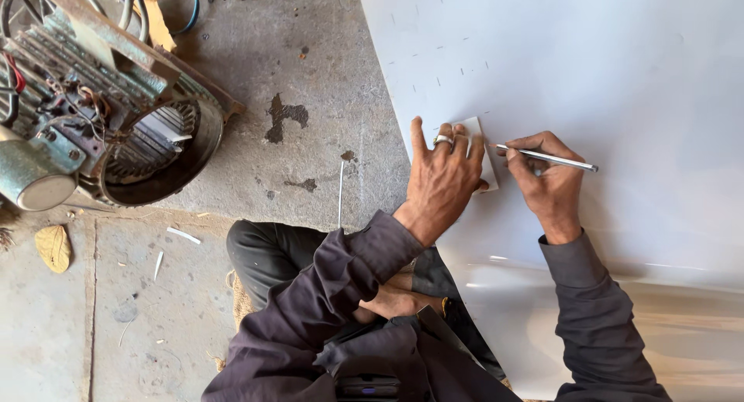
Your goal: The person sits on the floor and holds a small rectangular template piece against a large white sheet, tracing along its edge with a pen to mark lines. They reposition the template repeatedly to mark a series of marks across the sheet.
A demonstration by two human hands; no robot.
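Note:
A large white sheet [604,76] lies on the concrete floor, with short pencil marks across its upper left part. My left hand [443,173] presses flat on a small white rectangular template [482,142] near the sheet's left edge; a ring sits on one finger. My right hand [546,181] grips a thin silver pencil [554,160], whose tip touches the sheet beside the template's right edge. Both arms wear dark sleeves, and my bent knees and one foot show below.
A dismantled electric motor [93,115] with exposed windings and wires sits at the upper left. A dry leaf [53,247], small white scraps and a thin metal rod [340,193] lie on the concrete floor [310,100], which shows dark stains.

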